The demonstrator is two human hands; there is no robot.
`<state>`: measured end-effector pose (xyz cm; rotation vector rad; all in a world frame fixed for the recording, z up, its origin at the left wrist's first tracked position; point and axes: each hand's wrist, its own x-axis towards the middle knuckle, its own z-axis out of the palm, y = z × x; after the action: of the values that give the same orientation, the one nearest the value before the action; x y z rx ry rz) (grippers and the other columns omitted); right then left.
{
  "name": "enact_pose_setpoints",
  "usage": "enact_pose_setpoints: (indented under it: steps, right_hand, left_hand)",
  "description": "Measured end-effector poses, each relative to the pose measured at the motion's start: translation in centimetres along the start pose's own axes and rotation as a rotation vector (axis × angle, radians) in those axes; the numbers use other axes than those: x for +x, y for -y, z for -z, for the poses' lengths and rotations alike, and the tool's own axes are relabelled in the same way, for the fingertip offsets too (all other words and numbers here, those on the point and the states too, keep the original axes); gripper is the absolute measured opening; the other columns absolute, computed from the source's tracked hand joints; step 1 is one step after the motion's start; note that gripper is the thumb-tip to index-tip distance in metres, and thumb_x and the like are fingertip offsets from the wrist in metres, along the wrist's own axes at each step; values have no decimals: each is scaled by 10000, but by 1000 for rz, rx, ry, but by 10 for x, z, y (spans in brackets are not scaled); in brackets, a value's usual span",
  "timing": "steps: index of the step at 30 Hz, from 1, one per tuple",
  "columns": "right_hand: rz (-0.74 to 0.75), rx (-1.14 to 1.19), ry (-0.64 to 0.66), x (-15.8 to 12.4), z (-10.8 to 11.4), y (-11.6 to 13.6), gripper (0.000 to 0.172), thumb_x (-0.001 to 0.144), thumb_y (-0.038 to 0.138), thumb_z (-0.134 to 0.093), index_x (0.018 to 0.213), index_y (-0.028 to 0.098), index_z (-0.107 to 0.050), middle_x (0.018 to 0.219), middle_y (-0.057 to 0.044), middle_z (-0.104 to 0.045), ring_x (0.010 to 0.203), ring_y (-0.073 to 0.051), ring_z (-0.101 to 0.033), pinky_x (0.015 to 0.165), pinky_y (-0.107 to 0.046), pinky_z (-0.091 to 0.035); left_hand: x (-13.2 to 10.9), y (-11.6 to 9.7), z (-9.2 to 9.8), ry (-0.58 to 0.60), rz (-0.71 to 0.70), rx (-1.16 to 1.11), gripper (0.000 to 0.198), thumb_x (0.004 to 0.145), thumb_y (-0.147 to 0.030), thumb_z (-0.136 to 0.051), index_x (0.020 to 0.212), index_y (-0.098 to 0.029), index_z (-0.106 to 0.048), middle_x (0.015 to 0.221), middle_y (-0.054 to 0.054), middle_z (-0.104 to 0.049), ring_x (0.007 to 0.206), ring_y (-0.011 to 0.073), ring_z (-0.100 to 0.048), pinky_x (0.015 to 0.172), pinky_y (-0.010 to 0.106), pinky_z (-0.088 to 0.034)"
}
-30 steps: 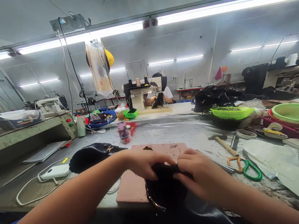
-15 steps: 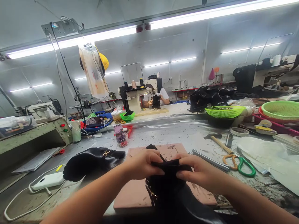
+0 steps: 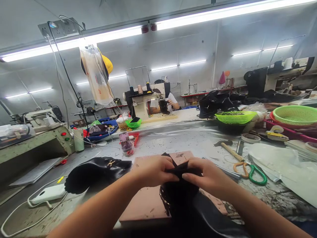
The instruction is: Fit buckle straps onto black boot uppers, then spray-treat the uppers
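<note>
Both my hands pinch the upper edge of a black boot upper (image 3: 183, 201) with a gold chain trim on its left side. My left hand (image 3: 158, 170) grips the edge from the left, thumb and fingers closed. From the right, my right hand (image 3: 208, 175) closes on the same edge, its thumb across the front. The fingertips are close together, and the fold between them is partly hidden. Under the boot upper lies a pink board (image 3: 141, 201). A second black boot upper (image 3: 99, 172) with a gold buckle lies on its side to the left.
A hammer (image 3: 230, 150) and scissors with orange and green handles (image 3: 257, 174) lie at the right, near white sheets (image 3: 277, 162). A phone (image 3: 125, 142) leans on a cup. A white power bank (image 3: 49, 193) with its cable sits left. Across the table, a person (image 3: 170, 100) works at a sewing machine (image 3: 141, 102).
My hands have drawn closer together, bunching the boot upper's edge between them. The camera view has shifted slightly. The person opposite has moved the dark piece at the sewing machine.
</note>
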<state>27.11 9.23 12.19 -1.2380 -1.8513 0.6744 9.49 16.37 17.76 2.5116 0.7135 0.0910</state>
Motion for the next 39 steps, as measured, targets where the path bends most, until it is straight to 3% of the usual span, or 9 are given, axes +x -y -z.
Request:
enact_pose_setpoints:
  steps: [4, 7, 14, 18, 22, 29, 33, 36, 39]
  right_hand:
    - [25, 300, 253, 0, 5, -15, 275, 798, 411, -520, 832, 152, -609, 805, -27, -610, 784, -194, -559, 712, -308, -443]
    - [92, 350, 305, -1, 7, -18, 300, 790, 419, -554, 919, 159, -631, 1069, -63, -572, 1015, -231, -515, 902, -351, -388]
    - [22, 375, 126, 7, 5, -19, 211, 761, 333, -580, 839, 154, -659, 906, -55, -632, 889, -224, -560, 836, -360, -411]
    - [8, 341, 37, 7, -5, -15, 154, 733, 277, -560, 732, 150, -648, 816, -53, -624, 845, -227, -560, 788, -349, -422]
    - [34, 171, -14, 6, -13, -7, 153, 737, 215, -509, 672, 157, -635, 785, -60, -617, 787, -213, -559, 728, -335, -428]
    - [83, -83, -96, -1, -16, -17, 127, 776, 292, -556, 819, 210, -644, 1018, -58, -527, 862, -189, -548, 764, -321, -442]
    - [14, -218, -124, -14, -29, -22, 207, 809, 319, -497, 729, 184, -631, 872, -66, -523, 751, -189, -544, 707, -346, -455]
    - [16, -51, 132, -20, -32, -16, 133, 723, 187, -542, 818, 194, -635, 838, -40, -593, 798, -199, -572, 724, -307, -465]
    - [-68, 98, 466, -18, -23, -4, 291, 635, 80, -521, 878, 204, -624, 844, -3, -658, 785, -184, -601, 692, -256, -472]
  left_hand:
    - [-4, 1, -10, -89, 25, -42, 176, 714, -161, -653, 561, -128, -572, 655, -39, -444, 647, 80, -443, 605, 202, -332]
    - [-9, 6, -14, -119, 21, -133, 157, 724, -167, -635, 578, -135, -592, 645, -37, -424, 644, 84, -438, 623, 205, -352]
    - [-15, 16, -28, -190, 40, -317, 196, 711, -264, -605, 571, -133, -566, 636, -21, -402, 644, 110, -425, 610, 237, -335]
    - [-15, 17, -20, -65, 60, -449, 131, 691, -239, -553, 777, -152, -599, 729, -14, -496, 711, 129, -469, 660, 234, -369]
    - [-12, 7, -8, 102, 105, -206, 228, 688, -271, -585, 895, -177, -596, 784, -6, -559, 735, 161, -500, 662, 248, -380]
    - [-12, 1, -16, -221, 95, -99, 170, 777, -228, -505, 672, -147, -611, 735, 0, -516, 714, 132, -502, 672, 232, -366]
    - [-23, 0, -26, -305, 128, -161, 166, 770, -191, -509, 657, -131, -614, 753, 15, -526, 721, 130, -509, 654, 219, -380]
    - [-31, -6, -34, -270, 76, -201, 159, 775, -181, -513, 690, -126, -636, 784, 28, -550, 738, 133, -523, 671, 213, -393]
    - [-37, -13, -41, -194, 3, -216, 162, 787, -202, -519, 717, -126, -644, 797, 33, -556, 758, 138, -536, 700, 213, -399]
